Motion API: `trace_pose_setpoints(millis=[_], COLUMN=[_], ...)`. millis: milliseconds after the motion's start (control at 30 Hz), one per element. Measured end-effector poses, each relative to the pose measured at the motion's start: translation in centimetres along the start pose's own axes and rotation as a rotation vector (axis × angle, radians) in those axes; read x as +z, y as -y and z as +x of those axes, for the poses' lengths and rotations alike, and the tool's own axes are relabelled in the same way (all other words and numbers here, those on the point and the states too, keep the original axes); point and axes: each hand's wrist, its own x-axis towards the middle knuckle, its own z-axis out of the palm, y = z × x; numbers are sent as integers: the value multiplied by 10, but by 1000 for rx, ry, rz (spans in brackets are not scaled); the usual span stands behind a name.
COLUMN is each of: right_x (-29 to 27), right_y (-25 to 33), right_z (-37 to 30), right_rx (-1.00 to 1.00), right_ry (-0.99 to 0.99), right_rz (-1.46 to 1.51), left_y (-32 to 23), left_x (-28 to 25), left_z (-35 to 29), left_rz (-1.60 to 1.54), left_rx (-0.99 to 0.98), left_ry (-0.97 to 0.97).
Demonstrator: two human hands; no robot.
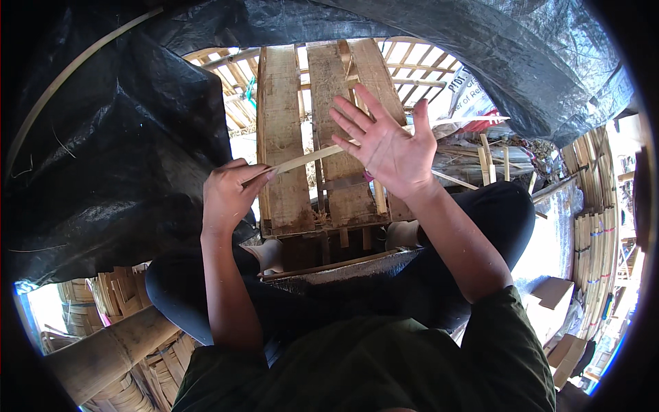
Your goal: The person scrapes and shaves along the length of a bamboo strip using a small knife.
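My left hand (pixel 230 196) pinches one end of a long, thin pale bamboo strip (pixel 309 157) between thumb and fingers. The strip slants up to the right across the wooden planks (pixel 283 110) in front of me and passes behind my right hand. Raised over the planks, my right hand (pixel 397 152) is open, palm toward me and fingers spread, with nothing in it. Whether its back touches the strip is hidden.
Black plastic sheeting (pixel 123 172) hangs at the left, with more across the top. Upright strip bundles (pixel 596 247) and a cardboard box (pixel 551 293) stand at the right. A thick bamboo pole (pixel 113 357) lies lower left. My bent knees flank the planks.
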Motion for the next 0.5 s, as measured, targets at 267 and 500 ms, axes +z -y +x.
trace_pose_setpoints(millis=[267,500], right_x=[-14,-19], right_y=[24,18], right_z=[-5,-10], right_rx=[-32,-70], right_ry=[17,-154], right_rz=[-79,-119], left_y=[3,1], left_x=[6,11], left_z=[2,2], left_rz=[-23,-68], left_rx=[-132,-107], left_ry=[-23,-63])
